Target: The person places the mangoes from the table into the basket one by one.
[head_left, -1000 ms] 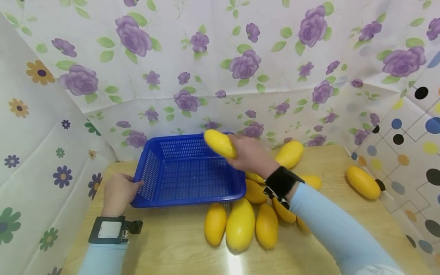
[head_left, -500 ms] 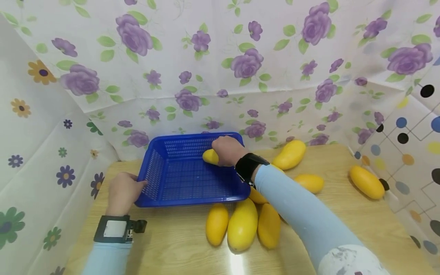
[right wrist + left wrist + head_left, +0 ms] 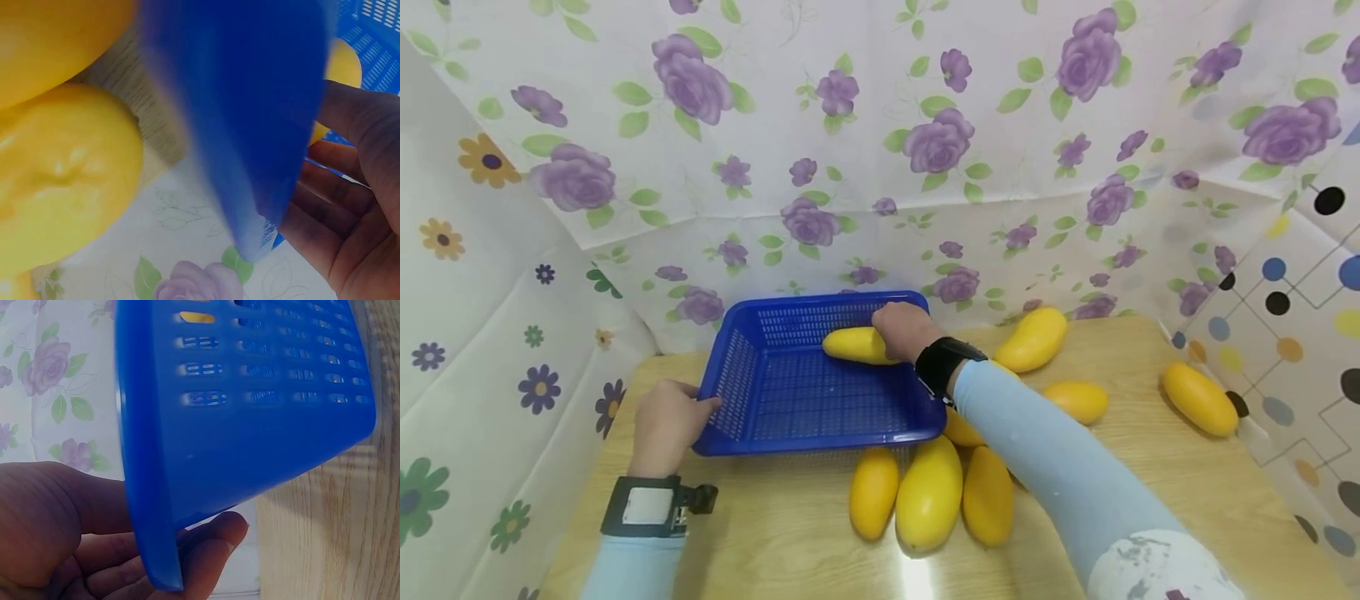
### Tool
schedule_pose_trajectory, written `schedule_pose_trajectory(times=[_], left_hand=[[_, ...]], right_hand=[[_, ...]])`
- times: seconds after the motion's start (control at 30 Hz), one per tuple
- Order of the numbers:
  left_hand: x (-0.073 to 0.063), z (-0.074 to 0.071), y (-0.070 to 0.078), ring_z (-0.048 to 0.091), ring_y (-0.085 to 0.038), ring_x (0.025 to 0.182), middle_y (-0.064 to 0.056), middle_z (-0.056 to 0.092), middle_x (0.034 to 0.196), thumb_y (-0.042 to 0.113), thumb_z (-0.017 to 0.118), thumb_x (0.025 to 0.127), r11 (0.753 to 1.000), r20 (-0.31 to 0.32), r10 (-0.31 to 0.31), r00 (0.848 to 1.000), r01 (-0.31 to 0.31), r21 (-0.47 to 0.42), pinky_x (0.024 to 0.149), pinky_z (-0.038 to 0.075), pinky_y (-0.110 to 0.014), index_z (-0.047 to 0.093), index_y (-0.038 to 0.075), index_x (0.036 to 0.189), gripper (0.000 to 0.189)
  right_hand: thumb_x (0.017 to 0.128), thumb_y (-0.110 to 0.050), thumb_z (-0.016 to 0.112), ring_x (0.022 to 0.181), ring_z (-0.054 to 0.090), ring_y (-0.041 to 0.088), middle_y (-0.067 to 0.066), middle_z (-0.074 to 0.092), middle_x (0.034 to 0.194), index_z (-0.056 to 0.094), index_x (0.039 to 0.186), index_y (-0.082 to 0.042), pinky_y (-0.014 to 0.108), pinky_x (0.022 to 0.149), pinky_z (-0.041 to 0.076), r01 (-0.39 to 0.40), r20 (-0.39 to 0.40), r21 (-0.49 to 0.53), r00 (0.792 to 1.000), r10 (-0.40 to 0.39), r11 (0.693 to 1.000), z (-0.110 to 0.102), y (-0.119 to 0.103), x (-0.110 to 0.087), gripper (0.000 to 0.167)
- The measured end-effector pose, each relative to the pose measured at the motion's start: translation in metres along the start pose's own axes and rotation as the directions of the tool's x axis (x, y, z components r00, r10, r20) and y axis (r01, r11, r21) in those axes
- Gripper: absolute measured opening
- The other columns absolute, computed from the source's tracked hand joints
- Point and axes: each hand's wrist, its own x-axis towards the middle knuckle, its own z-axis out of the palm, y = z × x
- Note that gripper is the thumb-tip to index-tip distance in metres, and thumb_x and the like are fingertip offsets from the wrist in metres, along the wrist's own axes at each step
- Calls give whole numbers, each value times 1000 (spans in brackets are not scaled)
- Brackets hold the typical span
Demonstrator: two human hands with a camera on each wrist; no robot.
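A blue plastic basket [image 3: 805, 400] with perforated walls stands on the wooden table. My left hand [image 3: 672, 421] grips the left end of its rim, the thumb on one side and the fingers beneath, as the left wrist view shows. Inside the basket, along the back right, lies a yellow mango [image 3: 853, 344]. My right hand [image 3: 906, 331] reaches over the right rim and holds that mango's right end, thumb and fingers on either side of it. In the right wrist view the basket rim [image 3: 250, 112] hides part of the fingertips and the mango.
In front of the basket lie several mangoes [image 3: 928, 496]. More rest to the right, including one at the back [image 3: 1033, 339], partly screened by my right sleeve [image 3: 1037, 433]. A lone mango [image 3: 1200, 398] lies by the right wall. Flowered sheeting [image 3: 865, 167] hangs behind.
My right hand has brought the mango left and down into the basket, then shifted slightly right, baring more of the mango. My left hand still grips the rim.
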Motion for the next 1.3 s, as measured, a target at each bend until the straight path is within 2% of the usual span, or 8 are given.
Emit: schedule_pose_trajectory(times=[0.43, 0.93, 1.13, 1.23, 1.3], left_hand=[[0, 2, 0, 65, -44, 91, -31, 63, 109, 29, 65, 85, 1000, -16, 4, 1000, -4, 10, 65, 55, -46, 64, -8, 109, 44], [-1, 3, -1, 66, -43, 87, -30, 64, 106, 29, 65, 85, 1000, -24, 16, 1000, -16, 11, 61, 55, -44, 65, -8, 108, 43], [-1, 3, -2, 65, -42, 90, -30, 63, 109, 29, 65, 85, 1000, -10, 10, 1000, -10, 20, 60, 54, -42, 64, -8, 110, 45], [-3, 3, -1, 65, -43, 93, -31, 61, 112, 30, 64, 86, 1000, 7, 0, 1000, 0, 18, 62, 54, -43, 62, -9, 112, 46], [-3, 2, 0, 64, -43, 93, -31, 61, 112, 30, 64, 86, 1000, 10, -1, 1000, 1, 19, 63, 54, -44, 62, -9, 113, 47]], right_hand=[[80, -24, 68, 89, 63, 18, 1, 67, 98, 62, 102, -13, 33, 78, 53, -38, -39, -58, 999, 35, 998, 5, 1, -1, 25], [77, -30, 71, 85, 62, 18, 2, 66, 93, 62, 100, -13, 33, 75, 53, -59, -53, -16, 997, 58, 998, 10, 1, -4, 29], [78, -31, 71, 82, 59, 17, 1, 64, 89, 61, 98, -13, 32, 73, 51, -63, -16, 62, 998, 64, 996, 5, 2, -9, 29], [76, -35, 73, 68, 53, 13, -3, 56, 74, 59, 84, -14, 29, 62, 46, -79, -8, 180, 997, 82, 981, 5, 6, -9, 26], [74, -36, 74, 67, 50, 13, -3, 53, 72, 61, 83, -12, 28, 59, 44, -95, 6, 281, 995, 98, 955, 0, 8, -10, 28]])
